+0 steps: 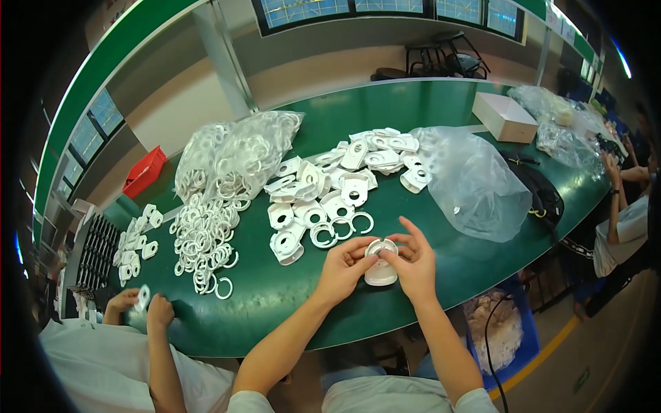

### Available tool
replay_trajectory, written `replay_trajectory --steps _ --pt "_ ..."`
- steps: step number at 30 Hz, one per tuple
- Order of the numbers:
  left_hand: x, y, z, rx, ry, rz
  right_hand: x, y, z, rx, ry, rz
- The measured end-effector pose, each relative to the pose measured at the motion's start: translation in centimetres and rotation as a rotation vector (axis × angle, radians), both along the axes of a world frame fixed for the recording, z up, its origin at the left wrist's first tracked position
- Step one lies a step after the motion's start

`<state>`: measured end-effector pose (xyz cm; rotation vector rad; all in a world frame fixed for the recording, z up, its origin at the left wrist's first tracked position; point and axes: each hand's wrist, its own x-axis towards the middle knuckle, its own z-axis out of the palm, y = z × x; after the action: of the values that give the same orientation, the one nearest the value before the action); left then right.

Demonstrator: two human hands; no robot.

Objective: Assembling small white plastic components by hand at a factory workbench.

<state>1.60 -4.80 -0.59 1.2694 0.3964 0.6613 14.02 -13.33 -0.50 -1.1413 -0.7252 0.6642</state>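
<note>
Between my two hands, over the near edge of the table, is a white plastic housing (381, 275) with a rounded end and a ring-shaped top. My left hand (346, 268) grips its left side, thumb pressed on the top. My right hand (412, 265) holds the other side, its thumb also on the part and its index finger raised. Just beyond my hands lie loose white open rings (361, 221) and a heap of white housings (313, 186) with round holes.
Left of the housings, white rings (206, 234) spill from a clear bag (251, 148). A co-worker's hands (160, 311) hold a small white part at the left. An empty-looking plastic bag (475, 186), black bag (540, 189) and white box (505, 117) lie right. A blue bin (530, 337) stands below.
</note>
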Motion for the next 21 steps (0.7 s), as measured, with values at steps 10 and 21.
replay_trajectory --steps 10,21 --pt "0.4 -0.5 -0.4 0.068 0.028 0.108 1.0 -0.9 -1.8 -0.023 0.068 0.311" --pt "-0.2 -0.2 1.2 0.724 0.282 0.385 0.4 -1.1 -1.9 -0.046 -0.002 0.177"
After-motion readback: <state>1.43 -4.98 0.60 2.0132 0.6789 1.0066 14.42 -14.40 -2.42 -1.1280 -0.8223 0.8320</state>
